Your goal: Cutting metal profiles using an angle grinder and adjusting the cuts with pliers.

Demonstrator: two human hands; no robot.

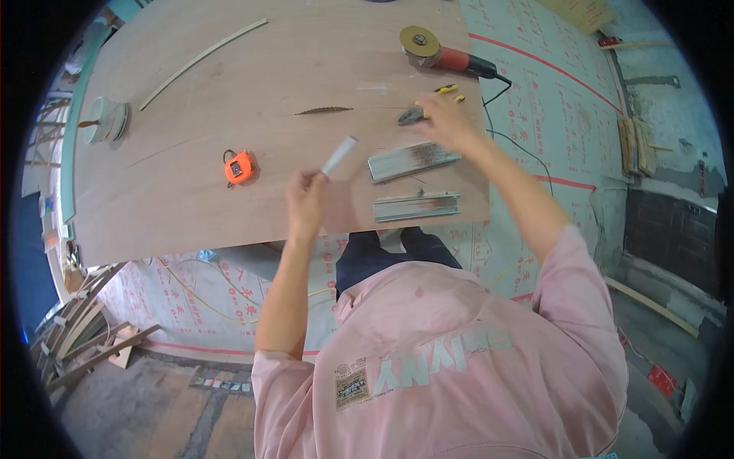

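My left hand (310,187) is closed around the lower end of a short pale strip (339,155), held upright-slanting over the plywood board (191,206). My right hand (440,122) is closed on yellow-handled pliers (410,116) with a dark head. Below it lie two silvery metal profile pieces, one (405,164) behind the other (417,207), both with brownish smudges. An orange tape measure (238,167) sits left of my left hand. A thin dark serrated piece (323,110) lies behind the strip.
A red angle grinder (453,58) with its cord lies at the back right. A long thin wood strip (202,63) and a white bucket (103,121) are on the board's left part. Wood offcuts (92,329) are piled on the floor at lower left.
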